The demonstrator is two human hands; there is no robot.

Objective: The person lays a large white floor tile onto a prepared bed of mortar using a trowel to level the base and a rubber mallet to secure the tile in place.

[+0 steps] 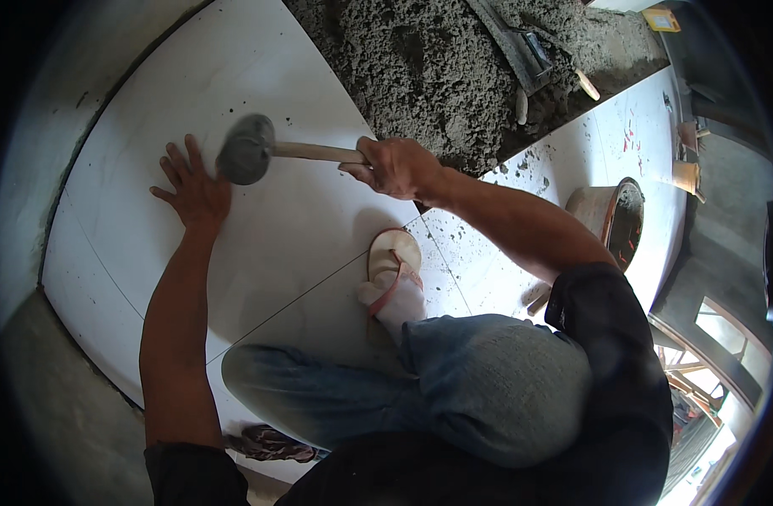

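My right hand point(396, 167) is wrapped round the wooden handle of a rubber mallet point(250, 150). The mallet's dark round head is slightly blurred and hangs over a large white floor tile point(298, 228), close beside my left hand; whether it touches the tile I cannot tell. My left hand point(194, 187) lies flat on that tile with its fingers spread, holding nothing. Small dark crumbs of mortar dot the tile's surface.
Rough grey mortar point(420, 76) borders the tile at the far side, with a trowel point(587, 84) and a long metal straightedge point(509, 42) on it. A bucket point(606, 215) stands at right. Walls run along the left. My sandalled foot point(395, 270) rests on the tiles.
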